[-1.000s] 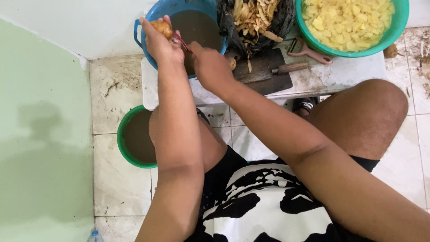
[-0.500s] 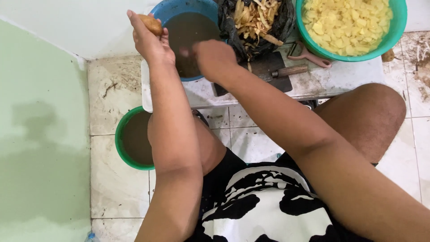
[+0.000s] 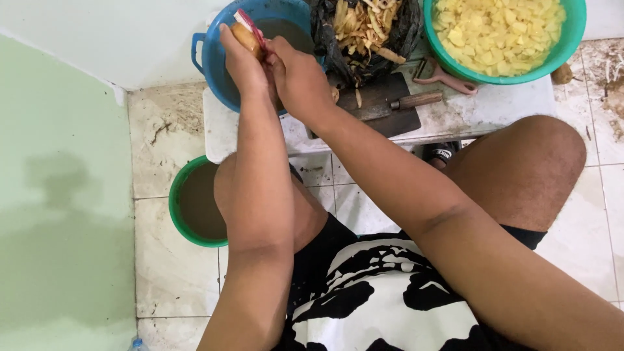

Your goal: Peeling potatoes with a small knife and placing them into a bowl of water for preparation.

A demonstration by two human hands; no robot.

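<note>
From the head camera I see my left hand [image 3: 244, 62] closed around a brown potato [image 3: 246, 36], held over the blue basin [image 3: 214, 62] of murky water. My right hand [image 3: 299, 78] grips a pink peeler [image 3: 250, 25] pressed against the potato. On the white tabletop [image 3: 468, 110] lie a dark cutting board [image 3: 383, 107] with a knife [image 3: 403, 103], a bag of peelings [image 3: 364, 29] and a green bowl [image 3: 572, 39] of cut potato.

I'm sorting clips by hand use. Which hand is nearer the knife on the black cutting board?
The right hand. It is just left of the knife, holding a red peeler. The left hand is farther left, holding a potato over the blue tub.
</note>
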